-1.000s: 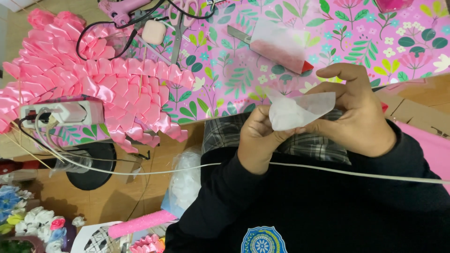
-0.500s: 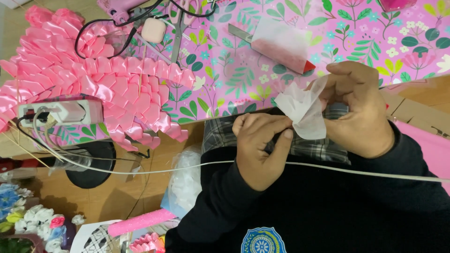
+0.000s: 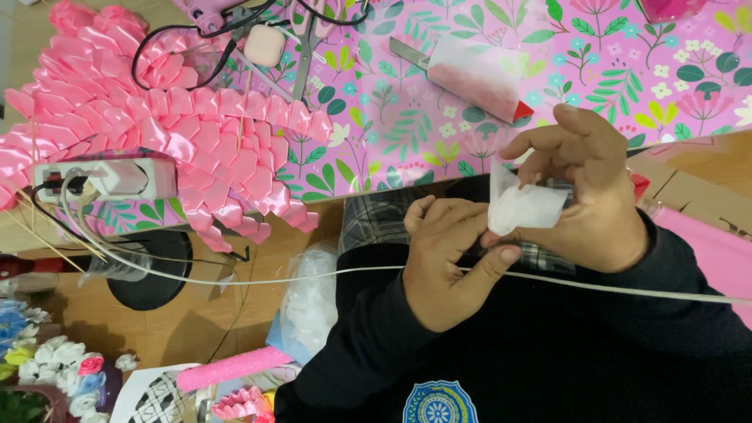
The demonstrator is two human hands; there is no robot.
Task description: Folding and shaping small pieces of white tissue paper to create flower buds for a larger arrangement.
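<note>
White folded ribbon piece [image 3: 523, 205] sits pinched between right hand [image 3: 591, 196] fingers and left hand [image 3: 448, 258] fingers.

Single head-worn view, looking steeply down, close over both hands, lap, floral table edge [image 3: 548, 94]

A floral pink tablecloth [image 3: 470, 117] covered the table. At ten o'clock lay folded pink ribbons [image 3: 180, 133] beside a white power strip [image 3: 106, 178]. Scissors [image 3: 307, 47] lay at twelve, artificial flowers [image 3: 47, 376] at seven.
</note>
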